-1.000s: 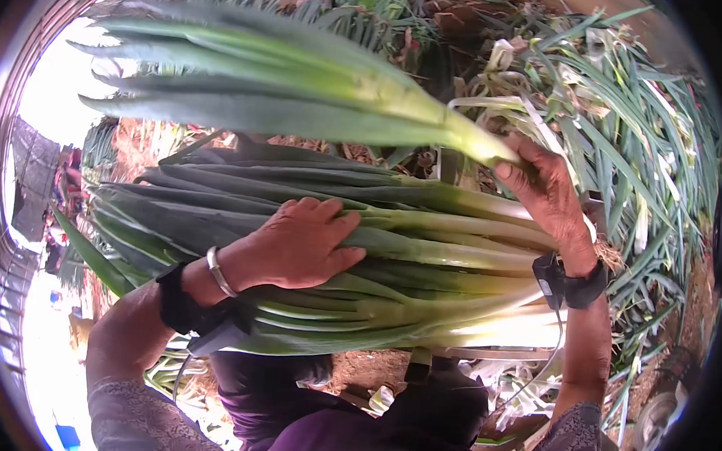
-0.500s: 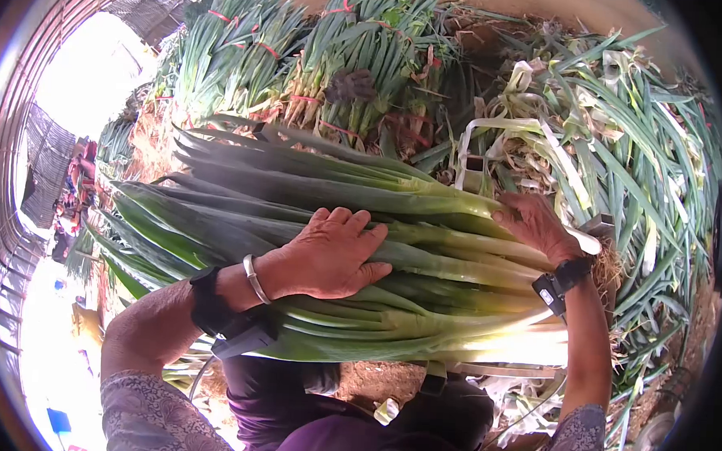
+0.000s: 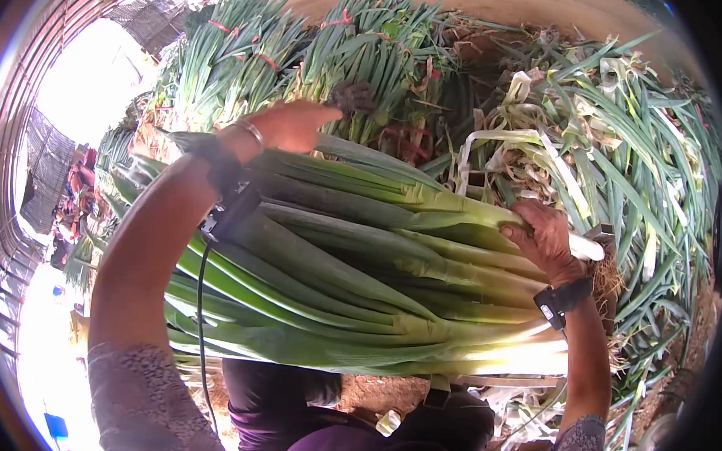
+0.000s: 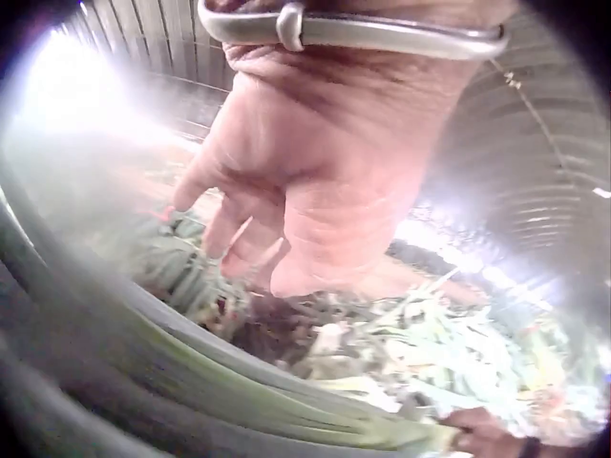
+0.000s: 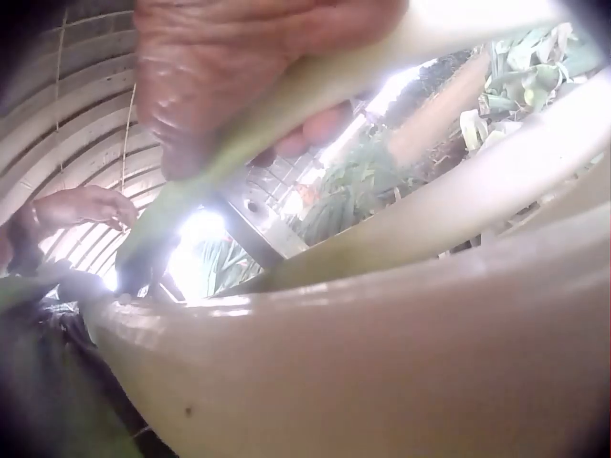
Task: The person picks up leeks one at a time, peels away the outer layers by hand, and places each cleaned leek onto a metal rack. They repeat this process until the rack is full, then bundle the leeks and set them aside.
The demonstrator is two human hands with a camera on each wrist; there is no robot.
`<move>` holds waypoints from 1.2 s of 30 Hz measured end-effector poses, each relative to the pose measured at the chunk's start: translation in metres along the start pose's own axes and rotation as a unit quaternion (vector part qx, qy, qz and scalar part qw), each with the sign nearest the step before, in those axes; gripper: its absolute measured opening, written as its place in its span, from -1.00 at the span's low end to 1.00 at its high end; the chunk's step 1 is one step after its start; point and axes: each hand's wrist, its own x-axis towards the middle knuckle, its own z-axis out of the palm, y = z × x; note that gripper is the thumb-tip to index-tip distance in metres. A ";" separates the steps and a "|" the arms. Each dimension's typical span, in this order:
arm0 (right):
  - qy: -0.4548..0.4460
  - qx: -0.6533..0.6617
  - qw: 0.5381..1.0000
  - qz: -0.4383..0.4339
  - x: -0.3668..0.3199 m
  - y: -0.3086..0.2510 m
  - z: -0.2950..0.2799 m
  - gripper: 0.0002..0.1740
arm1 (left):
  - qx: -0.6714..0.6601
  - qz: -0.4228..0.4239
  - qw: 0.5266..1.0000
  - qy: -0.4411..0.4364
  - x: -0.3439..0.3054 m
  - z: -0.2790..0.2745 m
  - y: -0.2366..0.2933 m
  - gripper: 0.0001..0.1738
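- The right hand (image 3: 542, 237) is closed round the white shaft of the top leek (image 3: 458, 207), a long stalk paling from dark green leaves to a white base. In the right wrist view the fingers (image 5: 239, 76) are seen wrapped over that shaft.
- The top leek lies along the far edge of the stack of leeks (image 3: 358, 298), a thick heap of the same green-and-white stalks laid across the person's lap with the white ends to the right. What carries the stack from below cannot be made out.
- The shaft passes under the curled fingers, and its cut end shows just beyond the hand at the stack's right end.
- The left hand (image 3: 289, 124) is held above the leafy left half of the stack and apart from it. Its fingers (image 4: 229, 224) are loosely extended and nothing is held.
- With no hand pressed on the leaves, the smooth stalks could probably roll off the stack's far edge, towards the tied green bunches with red bands (image 3: 248, 51).
- As only one end is gripped, the top leek might be swung out of line or dragged down by its heavy leaves.
- The shaft might be bruised or split by too tight a squeeze.
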 end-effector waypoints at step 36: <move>-0.061 -0.045 0.996 0.047 -0.004 0.014 0.010 -0.44 | 0.027 0.117 0.977 -0.175 0.011 -0.027 0.112 -0.28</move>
